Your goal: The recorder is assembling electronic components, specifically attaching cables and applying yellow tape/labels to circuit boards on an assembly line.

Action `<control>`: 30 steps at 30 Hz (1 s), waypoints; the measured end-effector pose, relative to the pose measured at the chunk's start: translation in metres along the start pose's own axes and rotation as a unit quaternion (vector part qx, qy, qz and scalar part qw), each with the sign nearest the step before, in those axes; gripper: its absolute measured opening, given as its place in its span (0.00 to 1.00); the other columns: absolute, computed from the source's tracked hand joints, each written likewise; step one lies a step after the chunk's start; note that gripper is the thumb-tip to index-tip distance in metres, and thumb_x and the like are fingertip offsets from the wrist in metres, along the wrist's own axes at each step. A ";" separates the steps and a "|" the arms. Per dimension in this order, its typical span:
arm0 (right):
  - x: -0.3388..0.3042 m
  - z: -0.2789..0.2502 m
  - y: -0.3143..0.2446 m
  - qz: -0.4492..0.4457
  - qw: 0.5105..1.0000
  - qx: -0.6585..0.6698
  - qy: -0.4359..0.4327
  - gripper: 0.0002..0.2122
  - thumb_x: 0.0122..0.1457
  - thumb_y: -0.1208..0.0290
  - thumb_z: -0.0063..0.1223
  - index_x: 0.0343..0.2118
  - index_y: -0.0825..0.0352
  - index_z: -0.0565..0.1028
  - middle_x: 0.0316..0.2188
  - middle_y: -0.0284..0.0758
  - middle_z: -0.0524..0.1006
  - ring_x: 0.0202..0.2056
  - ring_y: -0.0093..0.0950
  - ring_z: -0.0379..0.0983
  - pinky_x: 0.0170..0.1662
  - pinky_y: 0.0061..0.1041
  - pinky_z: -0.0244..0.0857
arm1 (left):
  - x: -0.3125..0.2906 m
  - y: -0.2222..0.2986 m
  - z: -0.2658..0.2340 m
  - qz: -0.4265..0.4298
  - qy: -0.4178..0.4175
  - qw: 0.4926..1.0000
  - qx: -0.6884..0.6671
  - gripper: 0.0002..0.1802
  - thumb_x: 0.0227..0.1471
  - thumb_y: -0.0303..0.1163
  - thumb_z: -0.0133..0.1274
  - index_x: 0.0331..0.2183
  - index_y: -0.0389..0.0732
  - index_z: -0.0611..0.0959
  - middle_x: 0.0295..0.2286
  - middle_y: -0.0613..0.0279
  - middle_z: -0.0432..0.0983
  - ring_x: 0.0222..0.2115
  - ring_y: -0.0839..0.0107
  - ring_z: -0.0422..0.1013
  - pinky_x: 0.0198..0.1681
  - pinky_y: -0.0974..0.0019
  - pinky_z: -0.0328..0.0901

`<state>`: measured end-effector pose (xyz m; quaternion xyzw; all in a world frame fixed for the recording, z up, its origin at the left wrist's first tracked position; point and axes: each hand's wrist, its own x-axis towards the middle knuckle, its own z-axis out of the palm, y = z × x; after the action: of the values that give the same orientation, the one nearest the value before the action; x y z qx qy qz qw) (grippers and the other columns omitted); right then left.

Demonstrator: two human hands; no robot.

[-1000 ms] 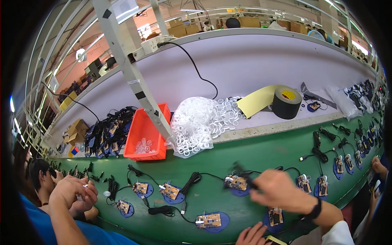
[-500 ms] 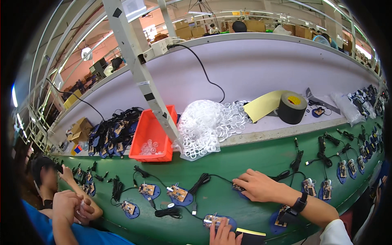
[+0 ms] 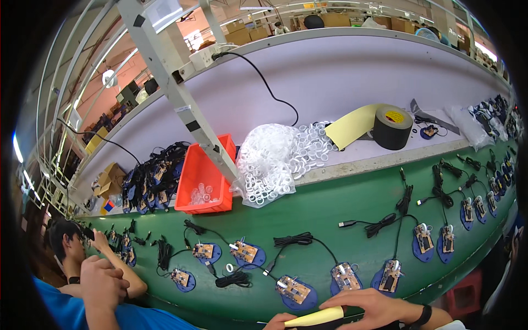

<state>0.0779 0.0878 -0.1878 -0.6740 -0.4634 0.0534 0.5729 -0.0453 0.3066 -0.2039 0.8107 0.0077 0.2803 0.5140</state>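
Observation:
At the near edge, my left hand (image 3: 279,321) pinches one end of a piece of yellow-backed black tape (image 3: 314,317). My right hand (image 3: 375,307), a dark band on its wrist, is closed over the tape's other end. Its fingertips partly hide that end. Just beyond lies a blue mouse base with a brown circuit board (image 3: 296,290). Two similar bases, a middle one (image 3: 346,276) and a right one (image 3: 388,275), sit beyond my right hand. Each board carries a white wheel part and is wired to a black cable.
More boards and coiled cables (image 3: 379,224) line the green conveyor belt (image 3: 330,220). On the shelf behind are a red bin (image 3: 204,207), a bag of white rings (image 3: 267,165) and a tape roll (image 3: 392,127). A co-worker's hand (image 3: 104,283) is at left.
My right hand has left the middle mouse base and come to the near edge, onto the tape. My left hand has drawn off the nearest board and grips the tape too. The view has shifted slightly.

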 end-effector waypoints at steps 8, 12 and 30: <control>-0.023 0.009 0.023 -0.034 0.997 0.066 0.034 0.21 0.57 0.73 0.75 0.54 0.70 0.82 0.40 0.40 0.86 0.36 0.28 0.83 0.42 0.25 0.77 | 0.010 0.039 0.021 0.017 0.067 0.978 -0.196 0.37 0.51 0.17 0.70 0.60 0.35 0.72 0.43 0.55 0.77 0.43 0.68 0.75 0.49 0.65 0.70; -0.025 -0.001 -0.006 -0.012 0.994 0.086 0.066 0.20 0.53 0.74 0.76 0.49 0.70 0.84 0.37 0.40 0.85 0.36 0.31 0.82 0.41 0.28 0.76 | 0.008 0.012 0.007 -0.061 -0.052 0.986 -0.144 0.36 0.47 0.12 0.70 0.58 0.31 0.77 0.31 0.62 0.80 0.32 0.74 0.76 0.39 0.70 0.72; -0.045 -0.007 -0.014 0.016 0.968 0.172 0.180 0.09 0.54 0.78 0.73 0.38 0.72 0.86 0.29 0.37 0.84 0.29 0.25 0.79 0.33 0.25 0.70 | 0.131 -0.009 -0.053 0.048 0.106 0.972 0.206 0.12 0.49 0.17 0.70 0.24 0.33 0.80 0.24 0.64 0.79 0.25 0.78 0.72 0.30 0.70 0.67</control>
<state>0.0493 0.0503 -0.1947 -0.5715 -0.3256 0.0193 0.7530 0.0427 0.3944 -0.1364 0.8641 0.0810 0.3815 0.3182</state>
